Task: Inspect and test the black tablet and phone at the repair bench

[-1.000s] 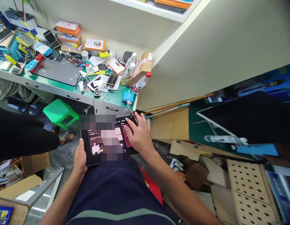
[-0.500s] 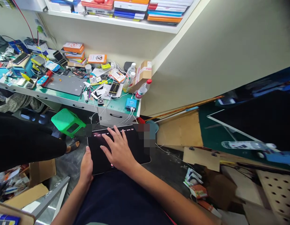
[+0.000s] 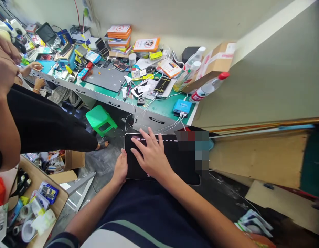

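Evidently the tablet (image 3: 181,164) is awake and in use: small pale labels (image 3: 171,140) run along its twelve o'clock edge and a pinkish mark (image 3: 149,175) glows near six o'clock, while most of the visible screen is black. Getting it lit and in hand looks done, and work on the screen seems under way; how much is left, the dark display does not tell. The tablet lies before the person's navy shirt (image 3: 149,203), with the cluttered counter (image 3: 163,105) spreading from ten to one o'clock beyond it. The left hand (image 3: 120,167) is clamped on its nine o'clock edge, thumb on the front, the rest hidden. The right hand (image 3: 153,155) reaches in from five o'clock, holding nothing, its fingers (image 3: 147,139) spread apart and pointing towards eleven above the screen's upper half; whether any fingertip touches the glass, I cannot tell.
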`<state>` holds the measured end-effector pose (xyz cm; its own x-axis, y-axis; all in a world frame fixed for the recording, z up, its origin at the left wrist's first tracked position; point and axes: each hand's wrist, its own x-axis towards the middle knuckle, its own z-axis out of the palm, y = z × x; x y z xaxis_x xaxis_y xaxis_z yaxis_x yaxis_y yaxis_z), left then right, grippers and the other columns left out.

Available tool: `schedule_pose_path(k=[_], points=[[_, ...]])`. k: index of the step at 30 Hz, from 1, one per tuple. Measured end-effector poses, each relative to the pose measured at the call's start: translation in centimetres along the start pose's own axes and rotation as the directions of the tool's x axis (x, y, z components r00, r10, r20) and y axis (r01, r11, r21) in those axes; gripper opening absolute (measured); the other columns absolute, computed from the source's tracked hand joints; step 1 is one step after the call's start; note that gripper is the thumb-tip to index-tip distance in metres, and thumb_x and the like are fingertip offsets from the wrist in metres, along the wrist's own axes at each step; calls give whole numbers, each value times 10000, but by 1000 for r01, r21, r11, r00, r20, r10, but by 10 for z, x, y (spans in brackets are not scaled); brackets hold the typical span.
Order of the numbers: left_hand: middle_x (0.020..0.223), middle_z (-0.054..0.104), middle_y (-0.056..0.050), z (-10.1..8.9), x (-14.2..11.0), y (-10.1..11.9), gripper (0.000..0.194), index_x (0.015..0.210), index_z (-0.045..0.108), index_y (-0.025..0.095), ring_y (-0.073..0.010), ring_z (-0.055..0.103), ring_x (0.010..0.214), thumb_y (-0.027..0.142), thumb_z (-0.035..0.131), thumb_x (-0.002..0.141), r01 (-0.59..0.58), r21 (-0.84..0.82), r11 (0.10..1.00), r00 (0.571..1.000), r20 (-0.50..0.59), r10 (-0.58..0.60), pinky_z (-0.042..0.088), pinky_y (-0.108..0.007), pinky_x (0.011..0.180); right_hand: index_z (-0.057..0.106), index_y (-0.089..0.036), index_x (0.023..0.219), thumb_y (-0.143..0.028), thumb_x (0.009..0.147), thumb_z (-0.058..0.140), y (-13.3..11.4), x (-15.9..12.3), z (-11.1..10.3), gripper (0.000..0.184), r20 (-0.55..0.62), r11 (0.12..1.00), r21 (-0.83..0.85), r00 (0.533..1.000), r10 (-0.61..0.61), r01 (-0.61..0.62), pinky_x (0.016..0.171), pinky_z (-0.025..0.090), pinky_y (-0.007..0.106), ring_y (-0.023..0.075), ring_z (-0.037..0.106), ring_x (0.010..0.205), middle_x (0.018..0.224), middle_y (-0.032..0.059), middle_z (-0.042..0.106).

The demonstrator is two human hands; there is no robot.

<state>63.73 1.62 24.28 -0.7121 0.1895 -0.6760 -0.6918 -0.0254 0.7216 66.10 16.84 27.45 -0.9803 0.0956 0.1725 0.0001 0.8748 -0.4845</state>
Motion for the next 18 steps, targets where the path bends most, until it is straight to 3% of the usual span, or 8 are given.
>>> schedule_pose_path(k=[10,13,15,18], points=[[1211,783,-142,-1,11,9,554,1286,723,143,-262,775,1059,558,427,1068,78,116,990,990,-122,-64,599,-356,981,596,-242,1487,-420,1047,558,0,7,7,476,37,999,-8,998,43,-43,1256,170,691,394,181,1607,1719,135,298],[1228,778,-137,1,15,7,555,1326,704,161,-257,769,1081,572,443,1059,66,92,994,992,-110,-56,595,-362,998,578,-250,1496,-412,1050,553,4,3,0,475,41,999,-2,998,48,-48,1257,180,695,382,171,1612,1724,116,290],[1218,783,-128,2,16,7,558,1339,704,184,-254,768,1087,587,443,1054,61,66,996,995,-84,-56,597,-361,997,574,-243,1491,-384,1050,553,10,-8,-11,464,15,998,32,999,45,-45,1266,215,662,360,217,1603,1694,119,358],[1220,783,-122,3,18,8,584,1291,735,201,-263,772,1072,634,440,1034,85,55,995,993,-84,-80,611,-365,967,668,-234,1350,-299,1036,573,22,-38,-31,334,-82,995,103,997,15,-6,1256,319,584,316,371,1541,1516,126,573]])
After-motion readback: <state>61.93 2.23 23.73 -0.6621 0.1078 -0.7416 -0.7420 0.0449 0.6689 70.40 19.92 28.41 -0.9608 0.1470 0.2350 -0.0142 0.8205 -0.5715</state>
